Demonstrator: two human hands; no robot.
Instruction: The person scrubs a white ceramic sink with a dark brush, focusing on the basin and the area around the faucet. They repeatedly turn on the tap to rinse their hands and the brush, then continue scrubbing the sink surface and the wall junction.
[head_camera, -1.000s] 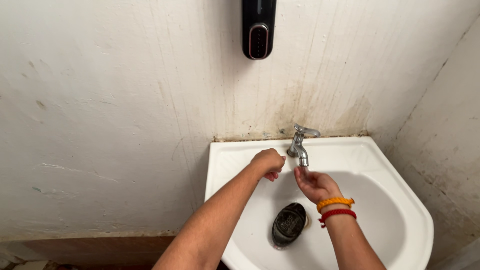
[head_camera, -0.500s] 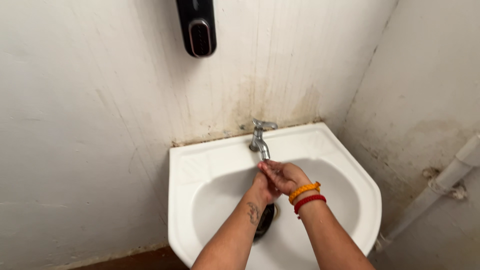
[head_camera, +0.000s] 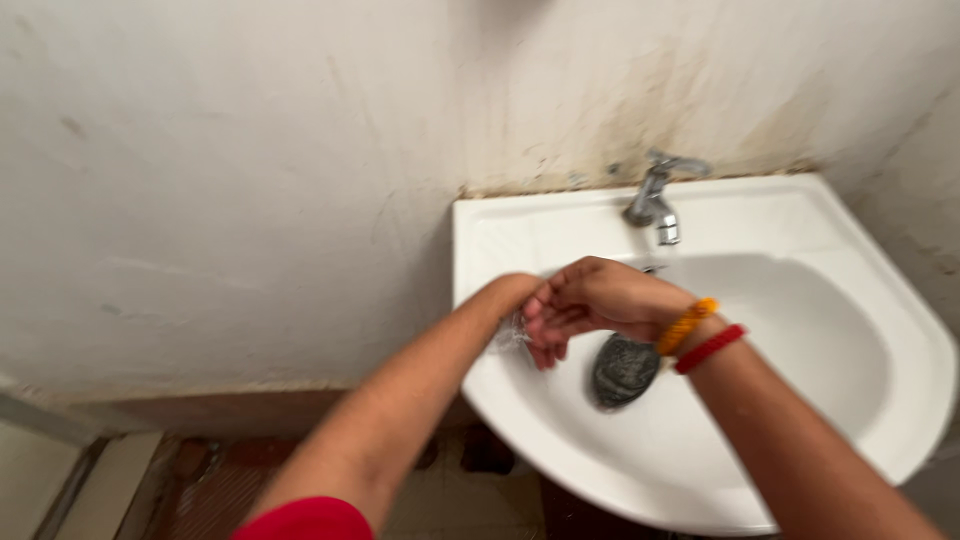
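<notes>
We have our two hands pressed together over the left rim of the white wash basin (head_camera: 520, 225), just left of centre in the frame: the right hand (head_camera: 600, 298) lies on top, fingers curled down over the left hand (head_camera: 522, 305), which is mostly hidden beneath it, and a clear glint of water shows where they meet. Neither hand grips anything; they only clasp each other, and we cannot tell how the covered left fingers are set. The hands sit close to the basin's outer edge, so in our judgement runoff could drip past the rim onto the brown floor (head_camera: 230, 480) at lower left, making it slippery. The orange bracelet (head_camera: 685, 322) and red bracelet (head_camera: 708, 348) on our right wrist could also get soaked. The dark oval object (head_camera: 625, 368) lying in the bowl by the drain might block the outflow and let water pool. The chrome tap (head_camera: 655, 200), at the upper right, stands well apart from the hands; its long axis runs from the wall toward us, and its spout points down and slightly right into the bowl, so any stream would miss our hands.
</notes>
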